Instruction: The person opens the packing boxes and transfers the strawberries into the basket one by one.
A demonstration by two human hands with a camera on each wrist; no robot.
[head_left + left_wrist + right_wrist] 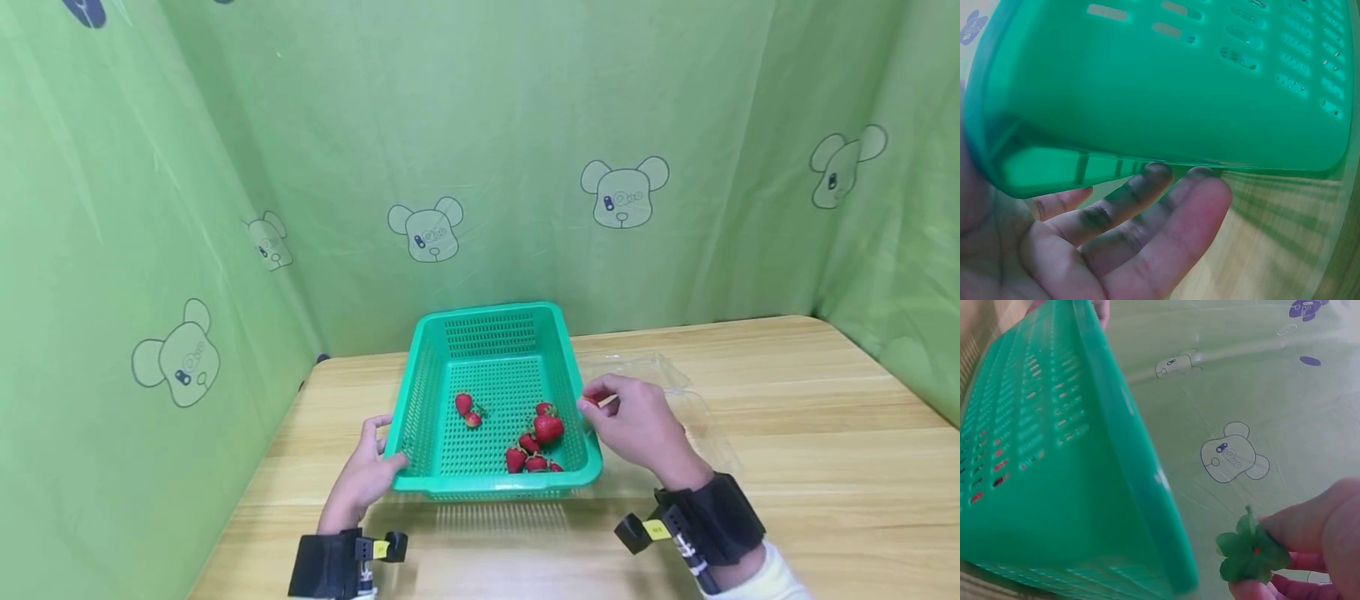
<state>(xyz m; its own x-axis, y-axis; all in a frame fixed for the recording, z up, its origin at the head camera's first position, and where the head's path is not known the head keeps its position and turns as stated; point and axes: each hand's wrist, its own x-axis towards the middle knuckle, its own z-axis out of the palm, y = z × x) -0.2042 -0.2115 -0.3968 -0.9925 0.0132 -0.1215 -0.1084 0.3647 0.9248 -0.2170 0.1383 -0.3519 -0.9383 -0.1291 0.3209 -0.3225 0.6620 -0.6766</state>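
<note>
A green plastic basket (pixel 495 482) with slotted walls stands at the middle of the table, with several red strawberries (pixel 548 428) inside. Most of these lie in its near right part; two others (pixel 464 404) lie further left. At the basket's near left corner, my left hand (pixel 362 472) grips the rim, thumb over the edge and fingers along the outside wall. Just outside the right rim, my right hand (pixel 643 423) pinches a strawberry between thumb and fingers. Its green leafy cap (pixel 1250 550) faces the right wrist camera, and the fingers hide most of its red flesh.
A clear plastic container (pixel 701 425) lies on the wooden table (pixel 825 467), right of the basket and partly behind my right hand. A green curtain (pixel 517 167) with bear-head prints hangs behind the table and at both sides.
</note>
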